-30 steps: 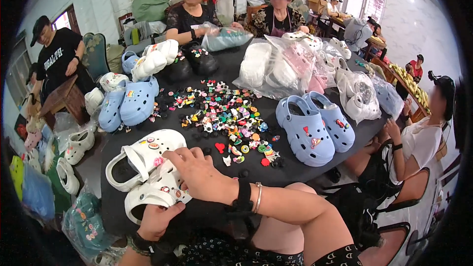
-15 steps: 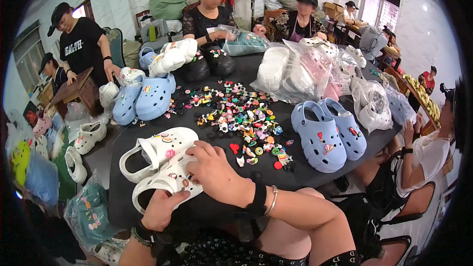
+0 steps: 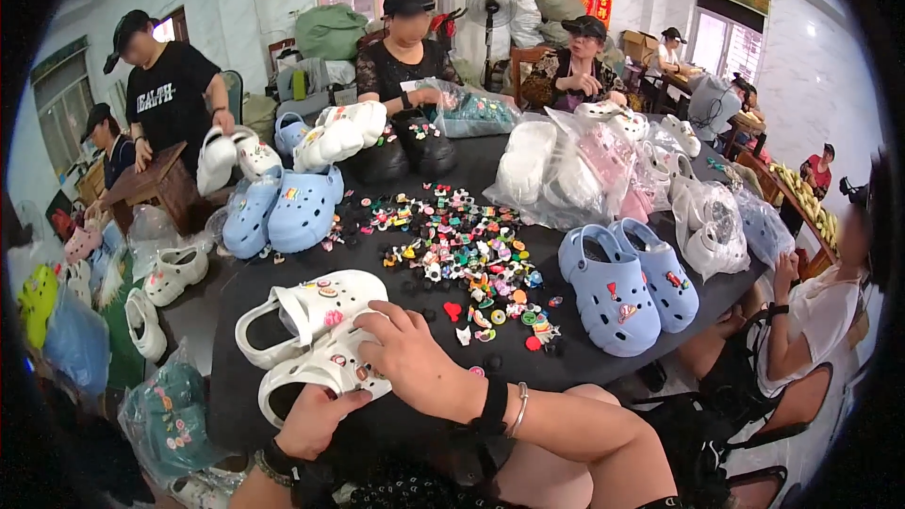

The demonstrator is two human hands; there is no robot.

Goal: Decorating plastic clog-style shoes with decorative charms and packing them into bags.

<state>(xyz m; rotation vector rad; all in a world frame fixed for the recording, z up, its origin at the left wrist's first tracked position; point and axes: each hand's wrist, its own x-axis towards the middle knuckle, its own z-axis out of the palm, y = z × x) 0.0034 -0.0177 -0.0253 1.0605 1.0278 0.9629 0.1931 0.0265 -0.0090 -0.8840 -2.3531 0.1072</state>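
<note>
Two white clogs lie side by side on the black table in front of me, toes pointing right. My left hand (image 3: pixel 319 417) grips the nearer white clog (image 3: pixel 323 364) by its side, thumb on the outside. Small charms sit on its upper. Over the toe of this clog, my right hand (image 3: pixel 415 363) has its fingers bent and pressed down; anything between the fingertips is hidden. The farther white clog (image 3: pixel 351 290) carries several charms, one of them pink. A loose heap of colourful charms (image 3: pixel 476 259) spreads just beyond my right hand.
Light-blue clogs (image 3: pixel 613 306) with charms stand at the right, and another blue pair (image 3: pixel 309 205) at the left. Bagged white clogs (image 3: pixel 570 170) lie at the back right. Co-workers sit across the table and at the right; one stands at the left beside a wooden stool (image 3: pixel 151 184).
The view has tilted up a little, so the table sits lower in it. My hands stay on the nearer clog. At the left, a standing co-worker has lifted a white clog.
</note>
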